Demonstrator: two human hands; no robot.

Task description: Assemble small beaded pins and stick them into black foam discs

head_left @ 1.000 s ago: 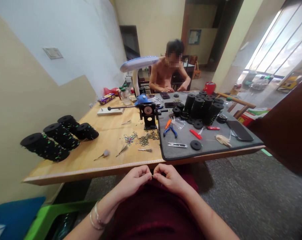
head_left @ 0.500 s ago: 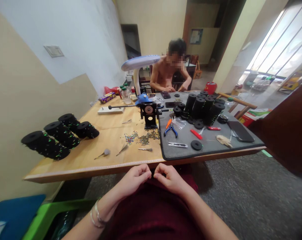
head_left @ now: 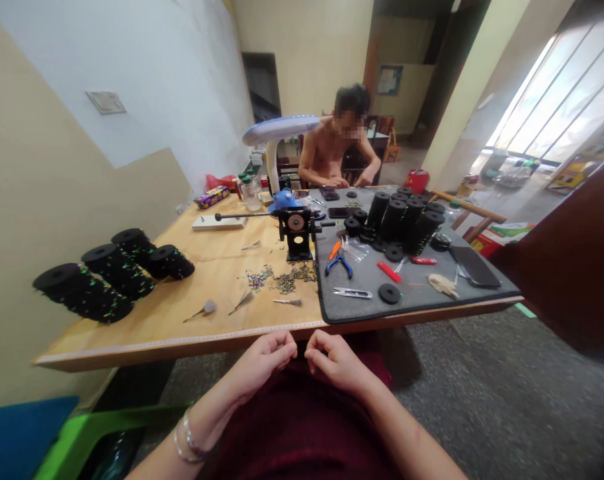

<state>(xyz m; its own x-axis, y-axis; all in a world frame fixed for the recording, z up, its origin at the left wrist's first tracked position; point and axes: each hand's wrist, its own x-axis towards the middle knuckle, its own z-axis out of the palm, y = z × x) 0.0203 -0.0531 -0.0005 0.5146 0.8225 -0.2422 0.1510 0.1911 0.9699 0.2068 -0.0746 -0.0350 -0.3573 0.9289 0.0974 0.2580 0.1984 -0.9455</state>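
My left hand (head_left: pixel 265 363) and my right hand (head_left: pixel 335 360) rest over my dark red lap, just below the near edge of the wooden table (head_left: pixel 147 330). Both hands have their fingers curled and pinched toward each other, fingertips a little apart. What they pinch is too small to make out. Silver bangles circle my left wrist (head_left: pixel 187 440). On the table just beyond my hands lie a pile of small metal bits and coloured beads (head_left: pixel 282 277), a few feathered pieces (head_left: pixel 205 308) and a black hand-crank winder (head_left: pixel 297 230).
A grey mat (head_left: pixel 412 303) holds snips (head_left: pixel 353 292), blue pliers (head_left: pixel 339 261), red tools, black discs, a phone (head_left: pixel 475 265) and upright black spools (head_left: pixel 402 215). More black spools (head_left: pixel 107 273) lie at the left. Another person (head_left: pixel 339 150) works at the far end beside a lamp (head_left: pixel 279 130).
My fingertips, touching a second ago, have drawn slightly apart. The view has shifted a little; nothing on the table moved.
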